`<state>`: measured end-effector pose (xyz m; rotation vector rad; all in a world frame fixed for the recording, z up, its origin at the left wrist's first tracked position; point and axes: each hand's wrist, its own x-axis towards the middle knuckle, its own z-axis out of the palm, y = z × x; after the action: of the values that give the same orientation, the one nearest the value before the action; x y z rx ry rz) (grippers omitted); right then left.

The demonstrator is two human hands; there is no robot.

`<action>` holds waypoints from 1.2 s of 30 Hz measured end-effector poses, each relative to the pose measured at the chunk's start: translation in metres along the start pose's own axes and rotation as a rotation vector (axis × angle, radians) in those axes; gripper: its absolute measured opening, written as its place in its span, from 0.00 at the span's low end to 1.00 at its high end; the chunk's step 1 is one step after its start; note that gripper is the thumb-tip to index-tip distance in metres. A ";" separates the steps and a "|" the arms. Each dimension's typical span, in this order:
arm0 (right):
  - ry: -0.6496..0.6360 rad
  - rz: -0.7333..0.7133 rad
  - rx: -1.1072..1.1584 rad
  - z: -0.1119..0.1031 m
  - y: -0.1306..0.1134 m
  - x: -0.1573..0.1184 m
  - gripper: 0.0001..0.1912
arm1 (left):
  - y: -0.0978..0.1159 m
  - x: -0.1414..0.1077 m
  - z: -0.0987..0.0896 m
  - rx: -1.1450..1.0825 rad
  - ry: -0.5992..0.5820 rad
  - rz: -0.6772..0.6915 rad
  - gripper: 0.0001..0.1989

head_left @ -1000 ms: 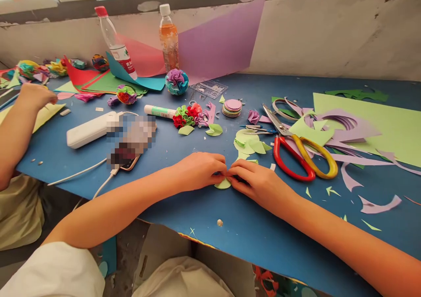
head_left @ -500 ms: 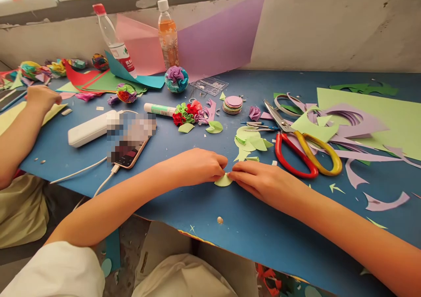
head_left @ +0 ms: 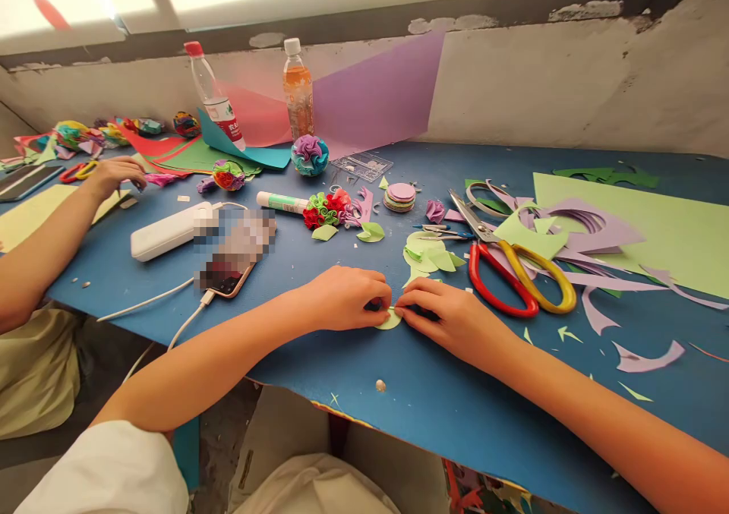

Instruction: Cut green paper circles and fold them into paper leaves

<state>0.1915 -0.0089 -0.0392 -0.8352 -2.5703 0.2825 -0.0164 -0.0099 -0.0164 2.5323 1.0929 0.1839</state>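
A small light green paper piece (head_left: 389,321) with a rounded lower edge lies on the blue table between my hands. The fingers of my left hand (head_left: 356,298) are closed on its left side. From the other side, my right hand (head_left: 444,313) pinches its right edge between thumb and fingers. Part of the paper is hidden behind the fingertips. Just beyond my hands lie more light green paper circles and cut pieces (head_left: 430,254). Scissors (head_left: 501,252) with one red and one yellow handle rest to the right of them, blades pointing away.
Purple paper scraps (head_left: 598,229) and a green sheet (head_left: 677,233) spread at the right. A glue stick (head_left: 282,203), paper flowers (head_left: 327,210), a phone (head_left: 236,260) and a white power bank (head_left: 171,231) lie left. Two bottles (head_left: 299,93) stand behind. Another person's hand (head_left: 117,176) is far left.
The view has tilted up slightly. Both my hands stay at the green paper, with my right fingers now more bent around its edge. The other person's hand has moved forward, its fingers more extended.
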 end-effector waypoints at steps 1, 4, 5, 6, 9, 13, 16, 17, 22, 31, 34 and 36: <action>0.026 -0.018 -0.030 0.002 0.000 0.000 0.10 | 0.001 0.001 0.000 -0.014 0.007 -0.013 0.09; 0.113 -0.081 -0.142 0.002 -0.002 0.000 0.09 | 0.001 0.002 0.002 -0.075 0.044 -0.044 0.08; 0.139 -0.102 -0.183 0.001 -0.002 -0.001 0.09 | 0.001 0.002 0.002 -0.107 0.056 -0.053 0.08; 0.160 -0.123 -0.223 0.000 -0.003 -0.001 0.08 | 0.001 0.002 0.002 -0.146 0.064 -0.064 0.08; 0.225 -0.190 -0.339 -0.005 -0.005 -0.001 0.05 | 0.001 0.002 0.002 -0.294 0.072 -0.101 0.09; 0.310 -0.202 -0.357 -0.009 -0.008 0.000 0.02 | 0.001 0.002 0.004 -0.436 0.117 -0.096 0.11; 0.320 -0.018 -0.100 -0.009 -0.012 0.000 0.03 | 0.002 0.003 0.008 -0.405 0.234 -0.057 0.09; 0.302 0.045 0.004 -0.010 -0.013 0.000 0.03 | 0.002 0.003 0.009 -0.386 0.272 -0.045 0.09; 0.215 0.186 0.261 -0.015 -0.018 0.001 0.06 | 0.003 0.001 0.011 -0.342 0.355 0.020 0.08; 0.283 0.075 0.176 -0.017 -0.016 -0.001 0.06 | 0.003 0.001 0.013 -0.289 0.470 0.169 0.12; 0.286 0.060 0.169 -0.016 -0.016 -0.002 0.06 | 0.003 0.000 0.014 -0.220 0.478 0.203 0.14; 0.287 0.081 0.193 -0.016 -0.017 -0.002 0.06 | 0.004 0.000 0.015 -0.183 0.481 0.220 0.15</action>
<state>0.1911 -0.0227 -0.0206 -0.8416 -2.2081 0.3968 -0.0099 -0.0168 -0.0283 2.4951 0.8959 0.9470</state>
